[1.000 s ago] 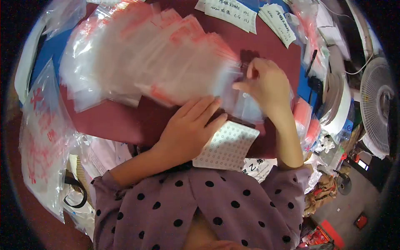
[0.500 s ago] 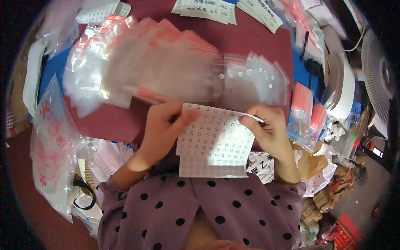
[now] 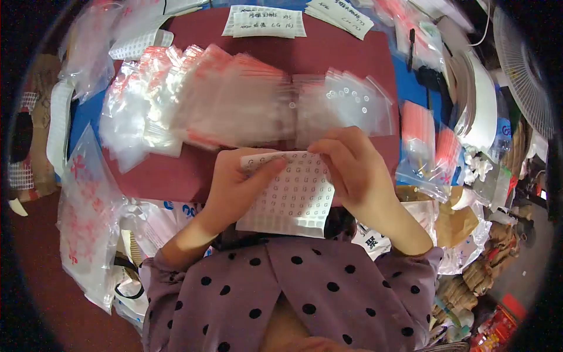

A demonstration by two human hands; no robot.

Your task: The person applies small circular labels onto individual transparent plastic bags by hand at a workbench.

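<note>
My left hand (image 3: pixel 233 183) grips the left side of a white sheet (image 3: pixel 293 196) printed with rows of small "G" marks, thumb across its front. At the sheet's upper right corner is my right hand (image 3: pixel 356 170), its fingers bent and drawn together; what they pinch is too small to make out. Beyond both hands, overlapping clear bags with red top edges (image 3: pixel 234 100) are fanned over the dark red table (image 3: pixel 346 47). Several bags on the right of the fan (image 3: pixel 352 105) bear small round white stickers.
Handwritten labels (image 3: pixel 264 22) lie at the table's far edge, with more labels (image 3: pixel 340 16) to their right. A further sticker sheet (image 3: pixel 138 44) is at the back left. Packs of red-edged bags (image 3: pixel 417 132) sit right, near a fan (image 3: pixel 522 53). A large plastic bag (image 3: pixel 91 217) hangs left.
My right hand has moved left and upward along the sheet's top edge, its fingers now turned toward the bags. The sheet's right corner, folded over before, now lies flatter. The whole view has shifted slightly.
</note>
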